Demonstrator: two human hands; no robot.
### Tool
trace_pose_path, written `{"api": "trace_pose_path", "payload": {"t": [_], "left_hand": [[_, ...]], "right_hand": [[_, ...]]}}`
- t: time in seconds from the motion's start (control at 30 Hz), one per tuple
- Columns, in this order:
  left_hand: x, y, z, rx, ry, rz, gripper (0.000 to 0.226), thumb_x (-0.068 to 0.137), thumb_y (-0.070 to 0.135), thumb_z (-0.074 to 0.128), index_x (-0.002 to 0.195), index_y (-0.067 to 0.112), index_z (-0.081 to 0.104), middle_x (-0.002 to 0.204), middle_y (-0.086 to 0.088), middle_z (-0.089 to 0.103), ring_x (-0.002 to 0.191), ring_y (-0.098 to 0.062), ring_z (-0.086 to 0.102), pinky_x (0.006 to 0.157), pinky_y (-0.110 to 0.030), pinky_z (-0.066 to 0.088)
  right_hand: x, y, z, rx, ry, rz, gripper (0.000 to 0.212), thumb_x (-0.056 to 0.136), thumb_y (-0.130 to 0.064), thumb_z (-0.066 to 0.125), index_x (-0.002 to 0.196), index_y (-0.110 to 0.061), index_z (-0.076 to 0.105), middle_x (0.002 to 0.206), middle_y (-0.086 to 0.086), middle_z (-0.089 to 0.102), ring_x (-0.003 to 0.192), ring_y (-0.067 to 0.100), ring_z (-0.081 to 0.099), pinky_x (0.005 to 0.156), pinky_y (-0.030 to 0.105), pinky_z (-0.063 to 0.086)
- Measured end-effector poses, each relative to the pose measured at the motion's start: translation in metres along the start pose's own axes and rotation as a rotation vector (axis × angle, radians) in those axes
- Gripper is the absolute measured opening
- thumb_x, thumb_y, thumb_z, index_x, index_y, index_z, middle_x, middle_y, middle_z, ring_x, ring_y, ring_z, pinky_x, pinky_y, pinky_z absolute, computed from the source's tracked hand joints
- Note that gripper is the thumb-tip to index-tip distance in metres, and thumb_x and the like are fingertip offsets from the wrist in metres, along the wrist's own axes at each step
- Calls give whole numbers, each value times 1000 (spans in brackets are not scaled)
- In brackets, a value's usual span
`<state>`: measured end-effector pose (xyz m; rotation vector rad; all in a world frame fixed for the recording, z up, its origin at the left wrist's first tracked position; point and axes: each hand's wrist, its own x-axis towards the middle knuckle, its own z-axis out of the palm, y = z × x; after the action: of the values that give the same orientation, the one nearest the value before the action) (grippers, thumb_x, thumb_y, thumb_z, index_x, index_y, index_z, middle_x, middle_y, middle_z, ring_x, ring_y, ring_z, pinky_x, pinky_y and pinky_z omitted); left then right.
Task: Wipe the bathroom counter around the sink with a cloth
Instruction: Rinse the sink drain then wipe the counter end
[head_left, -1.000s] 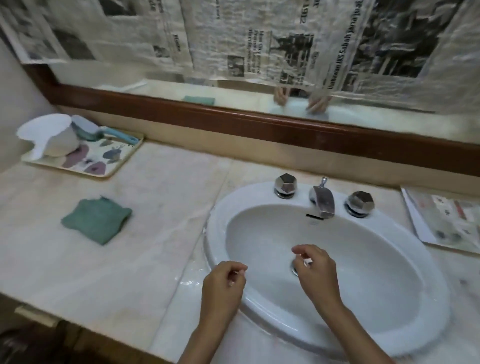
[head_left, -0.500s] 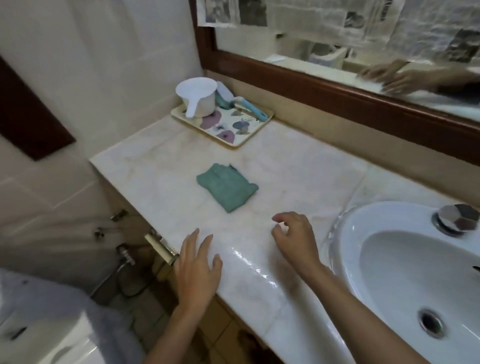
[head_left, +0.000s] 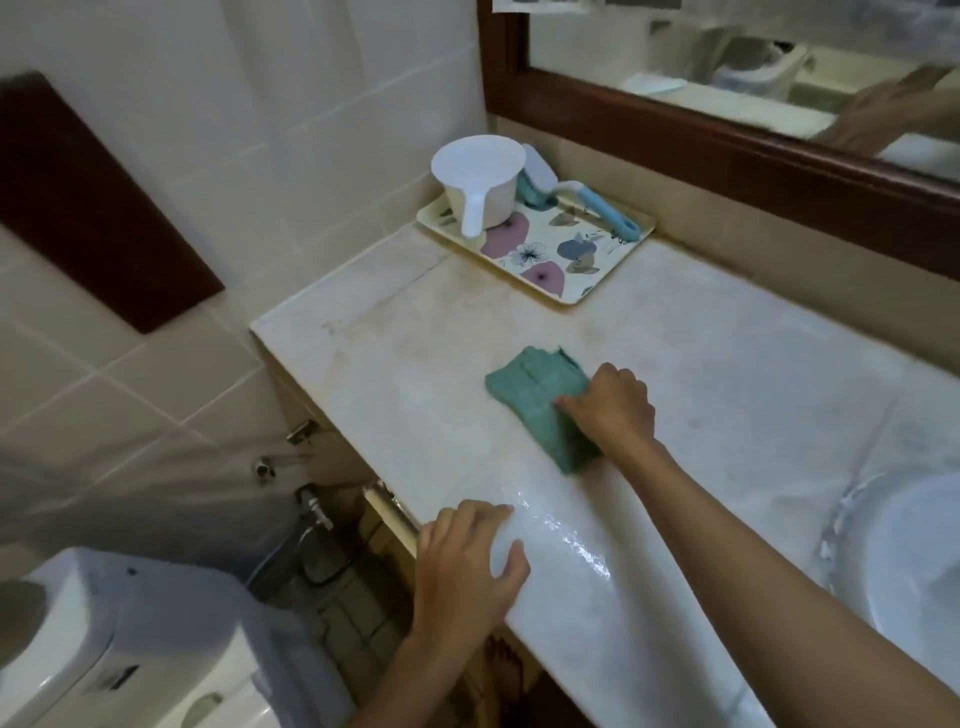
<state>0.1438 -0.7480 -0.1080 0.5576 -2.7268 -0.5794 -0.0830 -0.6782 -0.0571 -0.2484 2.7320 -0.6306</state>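
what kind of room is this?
Likely a home bathroom: white oval ceramic sink set in a pale marble counter, dark wood-framed wall mirror above it, and what looks like a white toilet cistern lower left.

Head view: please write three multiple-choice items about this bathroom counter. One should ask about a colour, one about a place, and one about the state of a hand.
1. The cloth on the counter is: A green; B red; C white.
2. The white dipper stands: A on the cloth; B on the floral tray; C on the bare counter.
3. The right hand: A hangs empty; B grips the cloth; C lies flat on the counter.

Answers: 1 A, since the fabric is teal-green. 2 B, since the dipper's base sits inside the tray's rim. 3 B, since the curled fingers and thumb of the hand close on the cloth.
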Motion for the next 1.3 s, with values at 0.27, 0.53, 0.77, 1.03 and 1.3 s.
{"api": "trace_pose_path", "payload": {"t": [0.27, 0.53, 0.77, 1.03, 1.3], "left_hand": [[127, -56, -23, -165, 76, -132, 38, 83, 38, 53, 116, 23, 65, 114, 5, 55, 104, -15, 52, 88, -36, 47], [211, -107, 0, -68, -70, -285, 47, 90, 34, 59, 135, 21, 53, 149, 1, 37, 135, -20, 32, 105, -37, 29], [207, -111, 11, 59, 2, -213, 54, 84, 45, 45, 132, 23, 55, 149, 3, 40, 131, -20, 37, 101, -38, 35], [208, -115, 11, 88, 2, -191, 50, 83, 45, 49, 128, 24, 58, 146, 3, 44, 126, -20, 43, 94, -37, 42], [210, -115, 10, 111, 11, -184, 49, 80, 43, 49, 123, 22, 62, 142, 1, 48, 121, -23, 47, 87, -39, 46]], "right_hand": [[18, -23, 18, -107, -170, 20, 11, 80, -22, 58, 83, -14, 51, 81, 2, 54, 72, 19, 55, 60, 31, 46], [66, -49, -28, 128, -308, -58, 13, 74, -16, 71, 83, -16, 62, 85, 3, 63, 77, 20, 61, 61, 30, 48], [155, -98, -73, 140, -147, -234, 15, 78, -15, 74, 90, -14, 64, 92, 4, 63, 86, 21, 59, 73, 35, 50], [232, -125, -47, -148, -75, -264, 21, 81, -14, 69, 100, -10, 62, 104, 11, 61, 89, 25, 51, 72, 34, 42], [189, -114, 5, -284, 129, -237, 39, 93, -41, 44, 127, -22, 47, 136, 11, 38, 123, 35, 30, 100, 50, 25]]}}
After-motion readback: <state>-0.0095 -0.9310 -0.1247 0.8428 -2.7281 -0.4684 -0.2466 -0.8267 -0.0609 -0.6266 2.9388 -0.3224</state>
